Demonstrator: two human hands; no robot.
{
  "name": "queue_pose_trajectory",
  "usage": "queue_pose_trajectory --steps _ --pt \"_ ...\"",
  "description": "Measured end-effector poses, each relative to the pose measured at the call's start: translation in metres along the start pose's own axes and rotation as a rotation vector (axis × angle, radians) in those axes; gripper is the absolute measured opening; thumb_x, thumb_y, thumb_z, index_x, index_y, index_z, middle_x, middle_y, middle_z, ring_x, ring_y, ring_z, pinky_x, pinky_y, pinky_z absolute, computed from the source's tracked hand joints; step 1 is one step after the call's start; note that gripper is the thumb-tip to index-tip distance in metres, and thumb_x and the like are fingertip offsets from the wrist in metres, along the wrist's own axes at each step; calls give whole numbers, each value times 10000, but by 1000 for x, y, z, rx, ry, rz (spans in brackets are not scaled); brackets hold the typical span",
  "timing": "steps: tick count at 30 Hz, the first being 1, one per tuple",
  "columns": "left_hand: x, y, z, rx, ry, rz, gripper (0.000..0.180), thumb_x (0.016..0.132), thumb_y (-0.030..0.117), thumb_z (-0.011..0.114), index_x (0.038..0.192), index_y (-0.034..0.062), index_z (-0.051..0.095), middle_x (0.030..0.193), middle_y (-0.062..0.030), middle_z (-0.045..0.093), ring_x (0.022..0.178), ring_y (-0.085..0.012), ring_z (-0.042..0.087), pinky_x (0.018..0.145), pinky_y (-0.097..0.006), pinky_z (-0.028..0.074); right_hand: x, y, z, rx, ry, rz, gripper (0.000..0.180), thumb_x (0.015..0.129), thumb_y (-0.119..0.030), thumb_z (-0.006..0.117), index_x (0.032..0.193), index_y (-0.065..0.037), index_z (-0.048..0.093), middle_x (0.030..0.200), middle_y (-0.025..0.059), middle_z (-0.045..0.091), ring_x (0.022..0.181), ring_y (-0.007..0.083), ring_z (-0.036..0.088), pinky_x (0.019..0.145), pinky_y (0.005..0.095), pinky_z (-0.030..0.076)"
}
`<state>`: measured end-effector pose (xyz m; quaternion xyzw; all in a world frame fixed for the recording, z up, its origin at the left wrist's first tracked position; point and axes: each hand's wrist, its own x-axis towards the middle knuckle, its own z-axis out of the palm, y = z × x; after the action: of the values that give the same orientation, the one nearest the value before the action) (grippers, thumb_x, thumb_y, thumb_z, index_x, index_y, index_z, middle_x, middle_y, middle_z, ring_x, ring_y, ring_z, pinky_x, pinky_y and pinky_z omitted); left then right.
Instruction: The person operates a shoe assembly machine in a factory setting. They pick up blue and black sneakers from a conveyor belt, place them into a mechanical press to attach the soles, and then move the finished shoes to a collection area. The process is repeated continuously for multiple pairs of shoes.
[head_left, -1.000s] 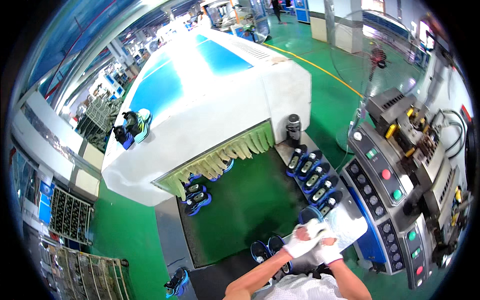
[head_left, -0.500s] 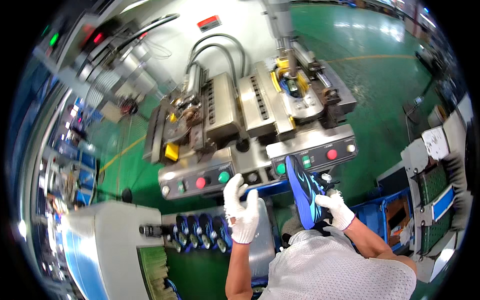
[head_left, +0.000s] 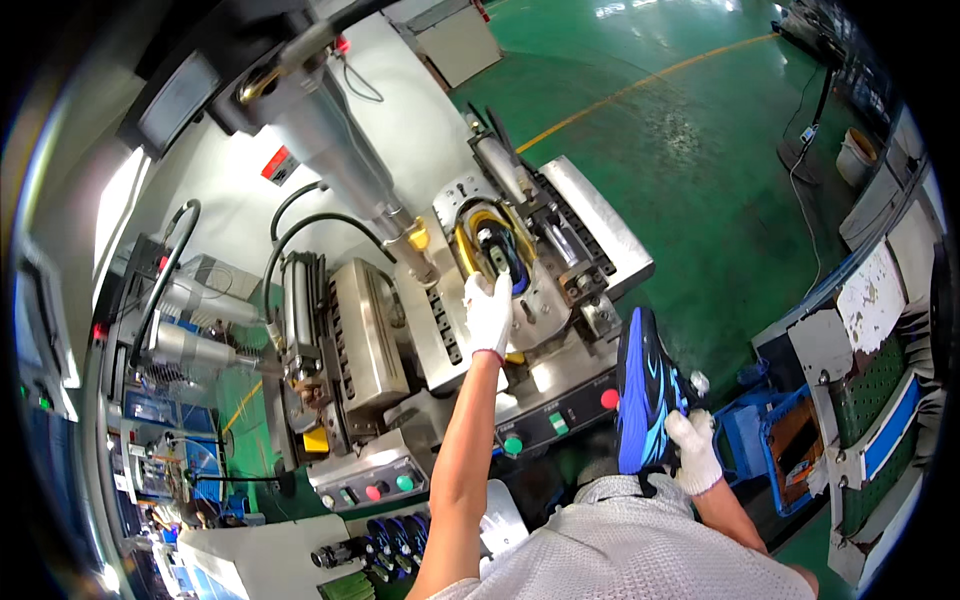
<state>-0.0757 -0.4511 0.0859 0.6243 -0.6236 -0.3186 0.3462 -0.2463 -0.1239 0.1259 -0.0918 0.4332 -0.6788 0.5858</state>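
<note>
Blue shoe [head_left: 645,395] upright, toe up, in right hand's [head_left: 692,452] grip; left hand [head_left: 489,313] open on press shoe [head_left: 497,255].

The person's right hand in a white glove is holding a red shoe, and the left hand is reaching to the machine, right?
Not quite. In the head view, the shoe in the white-gloved right hand is blue and black, not red. The left hand does reach to the grey metal machine.

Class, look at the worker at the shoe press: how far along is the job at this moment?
Done: one blue shoe is out, gripped upright in the right hand. In hand: the left hand reaches the shoe seated in the press station. Left: that shoe is not yet lifted out; more shoes wait below.
</note>
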Motion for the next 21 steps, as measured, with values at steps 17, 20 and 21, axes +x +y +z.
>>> queue_pose_trajectory --steps 17,20,21 --pt "60 -12 -54 20 -53 -51 699 808 409 804 1315 -47 645 1221 -213 713 1122 -312 686 975 -404 519 41 10 16 -419 180 -154 371 942 -222 695 1228 9 650 1092 77 695 931 161 639 863 358 538" --pt "-25 -15 -113 -242 -145 120 694 817 393 804 1387 46 613 1290 -160 687 1158 -295 663 1013 -402 502 104 -1 64 -474 37 -132 379 937 -245 743 1212 3 659 1077 46 698 922 130 631 833 333 538" --pt "-53 -29 -136 -161 -232 -47 677 817 334 815 1385 38 595 1284 -148 679 1166 -269 649 1027 -385 495 138 1 75 -600 75 -163 425 910 -276 784 1208 1 662 1053 53 698 919 135 635 830 328 541"
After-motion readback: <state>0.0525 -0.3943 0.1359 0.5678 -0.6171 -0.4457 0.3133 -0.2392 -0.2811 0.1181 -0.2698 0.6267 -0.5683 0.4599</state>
